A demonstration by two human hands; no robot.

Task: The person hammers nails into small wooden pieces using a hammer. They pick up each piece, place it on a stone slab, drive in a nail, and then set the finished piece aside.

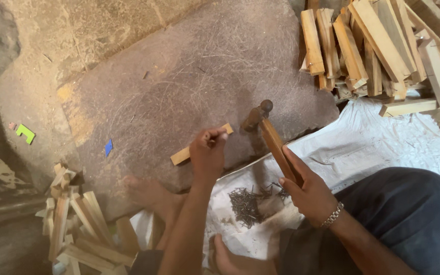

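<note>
From the head camera, taking the big flat stone slab [194,86] as the landmark: a short wooden strip [187,153] lies flat on the slab near its front edge, its long axis running on a slant from the lower left up toward the right. The left hand [207,153] sits on the strip's upper right end, fingers pressed together in a pinch there; whether a nail stands between the fingertips is too small to tell. The right hand [306,191] is off the slab's front right edge, over the white sheet [383,142], wrapped closed round the wooden handle of a hammer [271,135]. The handle points up and to the left, so the dark metal head hangs above the slab just to the right of the pinched end, near it but apart. So the strip lies to the left of the hammer head, the left hand is the nearer hand, and the hammer's axis crosses the strip's slant. A heap of nails [248,203] lies on the sheet below the slab's front edge, between the forearms. Stacked wood pieces [378,46] lie beyond the slab's right corner, and more offcuts [77,224] off its lower left.
</note>
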